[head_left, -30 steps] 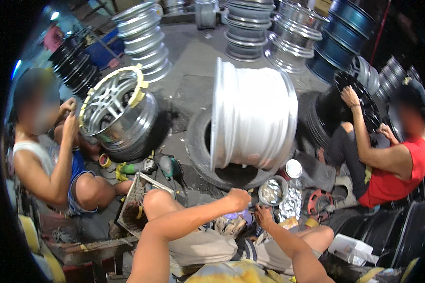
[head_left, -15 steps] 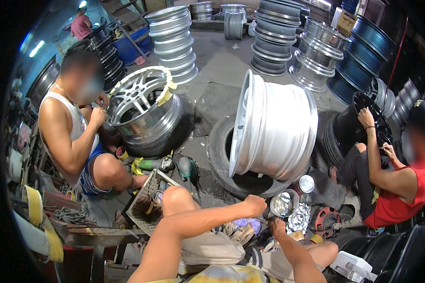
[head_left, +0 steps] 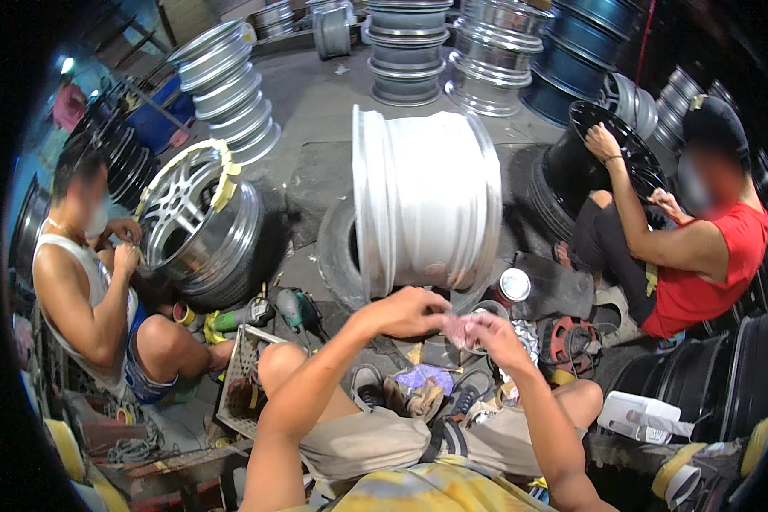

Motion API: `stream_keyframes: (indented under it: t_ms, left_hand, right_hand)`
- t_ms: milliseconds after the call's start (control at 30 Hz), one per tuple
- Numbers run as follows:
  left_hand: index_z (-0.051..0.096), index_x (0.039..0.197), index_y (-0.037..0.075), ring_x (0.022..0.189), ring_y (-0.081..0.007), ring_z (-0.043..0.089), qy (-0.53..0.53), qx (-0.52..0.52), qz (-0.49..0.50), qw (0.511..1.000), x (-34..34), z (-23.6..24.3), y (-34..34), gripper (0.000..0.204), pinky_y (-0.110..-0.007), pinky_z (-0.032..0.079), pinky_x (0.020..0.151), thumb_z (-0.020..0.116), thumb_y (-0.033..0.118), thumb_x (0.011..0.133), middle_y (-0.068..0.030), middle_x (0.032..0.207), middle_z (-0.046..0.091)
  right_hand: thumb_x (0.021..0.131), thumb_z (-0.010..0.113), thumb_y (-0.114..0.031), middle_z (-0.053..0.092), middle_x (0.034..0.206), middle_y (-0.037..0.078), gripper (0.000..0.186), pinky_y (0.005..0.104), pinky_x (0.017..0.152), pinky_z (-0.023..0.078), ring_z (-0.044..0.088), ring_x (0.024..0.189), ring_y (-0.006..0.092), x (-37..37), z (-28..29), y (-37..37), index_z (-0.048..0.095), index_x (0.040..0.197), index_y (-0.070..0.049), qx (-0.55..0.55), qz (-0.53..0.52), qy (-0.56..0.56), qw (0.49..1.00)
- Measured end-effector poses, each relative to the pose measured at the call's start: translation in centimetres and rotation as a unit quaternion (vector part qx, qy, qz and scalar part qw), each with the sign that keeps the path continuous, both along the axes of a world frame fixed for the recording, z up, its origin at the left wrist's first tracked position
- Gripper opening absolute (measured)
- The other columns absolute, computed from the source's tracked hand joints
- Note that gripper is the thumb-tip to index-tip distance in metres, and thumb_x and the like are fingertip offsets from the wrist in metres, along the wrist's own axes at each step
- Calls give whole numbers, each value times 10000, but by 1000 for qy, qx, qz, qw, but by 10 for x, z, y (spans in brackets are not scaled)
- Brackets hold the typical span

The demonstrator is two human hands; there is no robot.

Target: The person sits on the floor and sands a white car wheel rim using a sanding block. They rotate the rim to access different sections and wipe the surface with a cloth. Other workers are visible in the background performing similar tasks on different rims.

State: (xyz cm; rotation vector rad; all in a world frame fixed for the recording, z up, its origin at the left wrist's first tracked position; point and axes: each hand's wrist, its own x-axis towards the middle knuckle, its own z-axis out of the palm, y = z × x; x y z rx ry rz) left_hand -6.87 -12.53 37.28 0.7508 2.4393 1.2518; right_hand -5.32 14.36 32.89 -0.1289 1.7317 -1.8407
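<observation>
My two hands are raised close together in front of the large silver wheel rim (head_left: pixel 427 200), which lies on its side against a black tire (head_left: pixel 337 256). Between them is a small, blurred pinkish piece (head_left: pixel 461 329); its material is hard to make out. My right hand (head_left: pixel 497 339) pinches it, and the curled fingers of my left hand (head_left: pixel 405 313) meet its other edge. Below and behind my hands, partly covered, stands an open container (head_left: pixel 489 309). A lidded round can (head_left: pixel 513 286) is just beyond it. A purple cloth (head_left: pixel 424 377) lies between my shoes.
At left a person in a white tank top works at a taped rim (head_left: pixel 192 222); at right, a person in red handles a black rim (head_left: pixel 610 136). A plastic crate (head_left: pixel 241 384), a green grinder (head_left: pixel 239 316) and a red tool (head_left: pixel 567 346) lie around me. Rim stacks (head_left: pixel 410 51) stand behind.
My hands have risen from low by the container and come together around the pinkish piece. The view has shifted, so surroundings sit further left. Both other people keep nearly the same poses.
</observation>
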Motion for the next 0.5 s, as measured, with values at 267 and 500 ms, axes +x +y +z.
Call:
stream_keyframes:
  t_ms: [267,500]
  left_hand:
    - [731,1104,13,784,-93,644,-267,261,81,924,1,31,-4,248,-267,550,731,724,247,1022,-19,893,715]
    - [710,898,49,705,-59,602,-176,194,167,951,4,29,-2,227,-235,492,634,767,248,993,29,797,671]
  right_hand:
    - [1065,577,-111,683,963,36,126,279,739,518,633,813,124,-14,24,-18,614,1159,-35,-176,-61,-32,982]
    - [1078,617,-200,646,933,-1,156,270,784,523,613,819,93,-7,35,-24,625,1078,-44,-155,-92,1,984]
